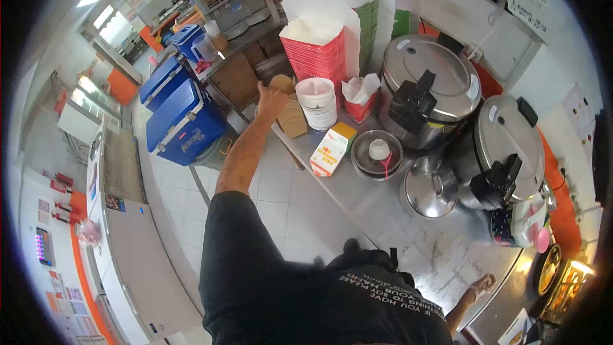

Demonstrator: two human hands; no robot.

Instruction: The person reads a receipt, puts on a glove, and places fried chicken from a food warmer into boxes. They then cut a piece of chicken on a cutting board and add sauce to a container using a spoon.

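Stretched out to the upper left, my left hand (272,100) has its fingers round the edge of a brown cardboard piece (281,83). Just below it, a row of similar brown cardboard pieces (292,119) lies on the counter's corner, beside a stack of white bowls (317,105). At the lower right, my right hand (483,285) is over the steel counter (408,236), fingers curled in, and nothing shows in it. A white and orange carton (329,151) stands near the counter edge, left of a steel bowl (377,154) holding a small white cup (379,149).
Two large lidded pots (431,80) (511,147) stand at the right, with a round steel lid (430,186) before them. Tall stacks of red boxes (313,57) rise at the back. Blue coolers (182,124) are at the left, and a lit warmer (568,291) is at the far right.
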